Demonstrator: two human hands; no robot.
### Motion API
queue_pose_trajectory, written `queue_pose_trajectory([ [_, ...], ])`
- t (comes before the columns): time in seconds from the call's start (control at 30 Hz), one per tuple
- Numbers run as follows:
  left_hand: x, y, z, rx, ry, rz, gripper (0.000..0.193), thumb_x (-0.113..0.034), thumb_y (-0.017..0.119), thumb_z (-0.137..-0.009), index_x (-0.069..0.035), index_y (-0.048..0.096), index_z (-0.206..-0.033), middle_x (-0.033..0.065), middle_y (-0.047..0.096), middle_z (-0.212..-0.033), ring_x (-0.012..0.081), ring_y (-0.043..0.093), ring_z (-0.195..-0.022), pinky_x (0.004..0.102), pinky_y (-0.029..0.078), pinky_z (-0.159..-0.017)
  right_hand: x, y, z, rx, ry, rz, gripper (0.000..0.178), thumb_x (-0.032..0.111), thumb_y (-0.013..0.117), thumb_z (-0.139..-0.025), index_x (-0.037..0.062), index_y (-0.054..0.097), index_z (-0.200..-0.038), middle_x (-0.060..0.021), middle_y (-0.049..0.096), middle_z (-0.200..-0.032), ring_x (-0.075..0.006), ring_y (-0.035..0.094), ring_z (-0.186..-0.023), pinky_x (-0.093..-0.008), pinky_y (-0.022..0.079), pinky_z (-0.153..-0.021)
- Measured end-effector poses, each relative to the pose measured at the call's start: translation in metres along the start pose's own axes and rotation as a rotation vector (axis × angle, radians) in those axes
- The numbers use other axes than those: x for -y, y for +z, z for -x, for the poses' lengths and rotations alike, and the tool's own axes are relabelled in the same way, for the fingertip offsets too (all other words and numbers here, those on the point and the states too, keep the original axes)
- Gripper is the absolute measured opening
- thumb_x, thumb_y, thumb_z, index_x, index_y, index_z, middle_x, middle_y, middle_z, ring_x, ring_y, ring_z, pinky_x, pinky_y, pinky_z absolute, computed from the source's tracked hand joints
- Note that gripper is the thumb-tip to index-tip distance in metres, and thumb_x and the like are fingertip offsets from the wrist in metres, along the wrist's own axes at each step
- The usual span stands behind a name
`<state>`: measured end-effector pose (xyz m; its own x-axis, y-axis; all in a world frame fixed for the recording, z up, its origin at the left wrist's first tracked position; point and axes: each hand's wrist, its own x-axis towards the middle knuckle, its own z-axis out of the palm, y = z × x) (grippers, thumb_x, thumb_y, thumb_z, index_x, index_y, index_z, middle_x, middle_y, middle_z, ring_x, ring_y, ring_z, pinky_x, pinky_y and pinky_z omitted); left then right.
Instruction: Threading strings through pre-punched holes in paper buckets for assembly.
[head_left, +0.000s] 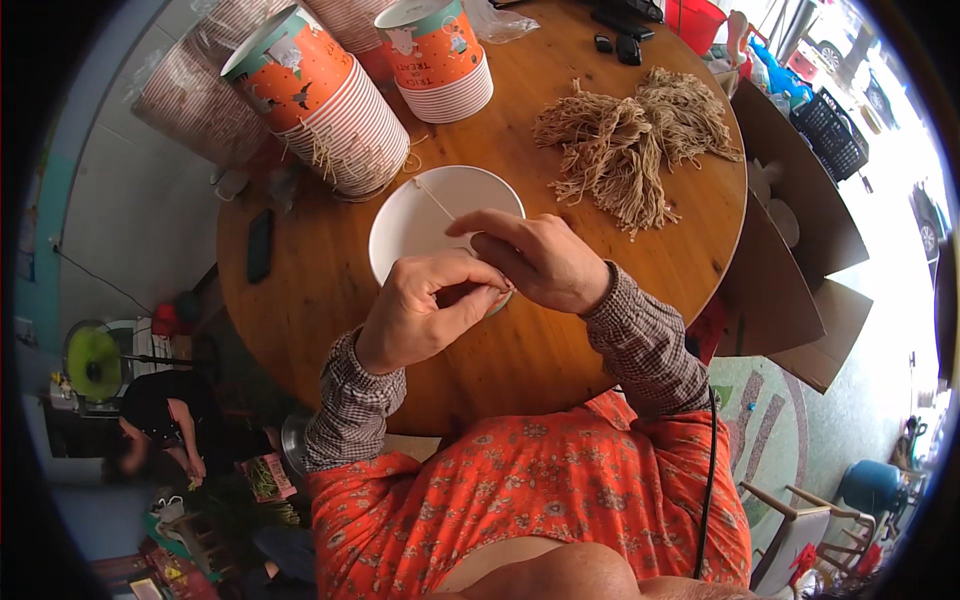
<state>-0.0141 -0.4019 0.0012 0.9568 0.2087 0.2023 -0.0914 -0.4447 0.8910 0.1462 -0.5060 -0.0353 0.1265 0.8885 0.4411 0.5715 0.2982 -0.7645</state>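
Note:
A paper bucket (400, 225), white inside, stands on the table in front of me with its mouth facing up. A thin cord (436, 202) runs from its far wall across the opening toward my fingers. My left hand (428, 305) is at the near rim, thumb and forefinger pinched together; what lies between them is too small to make out. Just right of it, my right hand (545, 262) hangs over the bucket with bent fingers, its fingertips partly hidden behind the left hand. The near rim is mostly covered by both hands.
Stacks of orange-and-white printed paper buckets (345, 125) stand at the far left, another stack (440, 80) beside them. A heap of tan cords (635, 145) lies at the right. A black phone (260, 246) rests near the left edge. Cardboard boxes (770, 270) stand beyond the table's right edge.

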Motion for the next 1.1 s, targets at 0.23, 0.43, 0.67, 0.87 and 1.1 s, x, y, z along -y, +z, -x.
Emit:
queue_pose_trajectory([
  [0.23,0.024,-0.007,0.012,-0.223,-0.193,0.204,0.009,-0.006,0.06,-0.092,0.001,0.063,-0.093,-0.0004,0.065,-0.083,0.0038,0.059,-0.078,0.0196,0.048,-0.068,0.005,0.002,0.013,-0.017,0.115,-0.108,0.012,0.009,0.061,-0.088,0.0012,0.064,-0.097,-0.0102,0.064,-0.073,-0.0167,0.064,-0.064,-0.0309,0.05,-0.06],
  [0.43,0.03,0.005,0.013,-0.34,-0.056,-0.079,0.006,0.0,0.062,-0.087,0.001,0.063,-0.093,0.0044,0.065,-0.084,0.0094,0.062,-0.076,0.0229,0.05,-0.066,0.009,0.015,0.011,-0.14,0.139,0.046,0.009,0.01,0.068,-0.083,0.0029,0.067,-0.088,-0.0072,0.059,-0.067,-0.0128,0.052,-0.055,-0.028,0.044,-0.053],
  [0.67,0.033,0.013,0.013,-0.497,0.191,-0.384,0.011,0.005,0.063,-0.081,-0.001,0.061,-0.091,0.0077,0.062,-0.078,0.0165,0.063,-0.069,0.0259,0.05,-0.059,0.011,0.019,0.01,-0.087,0.326,-0.107,0.014,0.014,0.066,-0.083,0.0014,0.065,-0.087,-0.0095,0.063,-0.07,-0.0165,0.06,-0.062,-0.0282,0.049,-0.061],
  [0.87,0.032,0.013,0.022,-0.422,-0.075,-0.063,0.004,0.0,0.06,-0.087,-0.001,0.057,-0.09,0.0018,0.059,-0.079,0.0056,0.056,-0.064,0.0216,0.046,-0.057,0.002,0.036,0.02,-0.249,0.211,-0.28,0.012,0.01,0.064,-0.083,0.0,0.061,-0.088,-0.0068,0.064,-0.078,-0.0157,0.059,-0.071,-0.029,0.048,-0.067],
  [1.1,0.035,0.012,0.017,-0.417,-0.2,0.28,0.005,-0.002,0.061,-0.088,-0.001,0.057,-0.09,-0.0004,0.058,-0.077,0.0033,0.055,-0.067,0.0197,0.046,-0.06,0.004,0.043,0.02,-0.311,-0.076,0.085,0.014,0.002,0.069,-0.073,0.0063,0.058,-0.081,-0.0034,0.059,-0.074,-0.0193,0.059,-0.068,-0.0315,0.043,-0.065],
])
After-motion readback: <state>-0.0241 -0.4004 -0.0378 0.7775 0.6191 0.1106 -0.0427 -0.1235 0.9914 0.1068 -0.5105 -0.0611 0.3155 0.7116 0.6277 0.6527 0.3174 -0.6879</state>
